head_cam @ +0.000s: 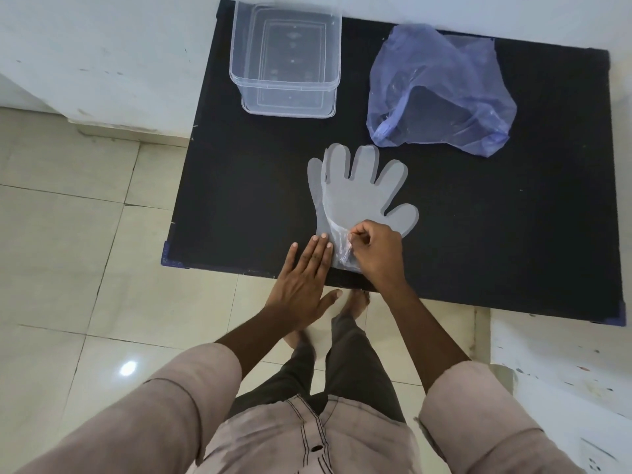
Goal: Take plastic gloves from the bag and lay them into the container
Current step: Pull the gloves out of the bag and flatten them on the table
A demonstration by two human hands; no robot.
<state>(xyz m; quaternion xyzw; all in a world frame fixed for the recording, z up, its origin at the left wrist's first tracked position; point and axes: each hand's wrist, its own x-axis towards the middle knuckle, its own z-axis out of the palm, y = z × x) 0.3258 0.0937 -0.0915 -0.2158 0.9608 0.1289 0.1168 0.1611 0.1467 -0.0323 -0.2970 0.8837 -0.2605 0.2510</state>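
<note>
Translucent plastic gloves (359, 191) lie flat and stacked on the black table (239, 200), fingers pointing away from me. My right hand (378, 249) pinches the crumpled cuff of the top glove near the table's front edge. My left hand (306, 278) rests flat, fingers spread, with its fingertips on the left side of the cuff. A clear, empty plastic container (285, 59) stands at the far left of the table. The bluish plastic bag (441, 94) lies crumpled at the far right, mouth facing me.
The black table's front edge runs just under my hands, its corners at the near left and near right. White walls border the table at the back and left. Tiled floor and my bare feet (355, 302) lie below.
</note>
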